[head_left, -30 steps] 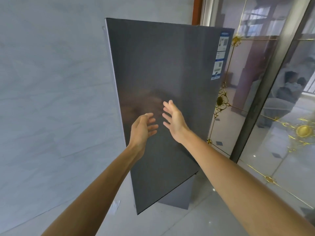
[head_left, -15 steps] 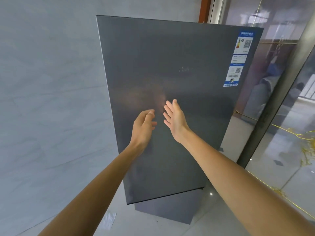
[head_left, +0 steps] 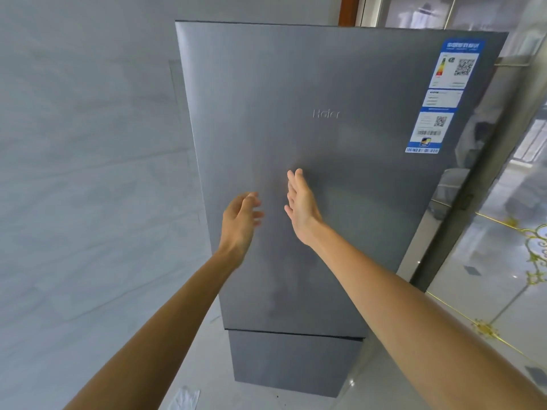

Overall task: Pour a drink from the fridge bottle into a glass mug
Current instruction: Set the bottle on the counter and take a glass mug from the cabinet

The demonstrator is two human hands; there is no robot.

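A tall dark grey fridge (head_left: 340, 179) stands in front of me with its upper door shut. Below it sits a lower door (head_left: 293, 362), also shut. My left hand (head_left: 239, 220) is raised before the upper door with the fingers loosely curled and empty. My right hand (head_left: 302, 202) is beside it, fingers straight and together, close to the door's surface; whether it touches the door I cannot tell. No bottle or glass mug is in view.
A grey marbled wall (head_left: 88, 173) runs along the left of the fridge. Blue and white labels (head_left: 441, 96) are stuck at the door's upper right. A glass partition with gold ornament (head_left: 503, 232) stands to the right. A white scrap (head_left: 185, 399) lies on the pale floor.
The view has swung so the fridge door now faces me more squarely and looms larger. Both hands stay raised before the door, a little closer to it.
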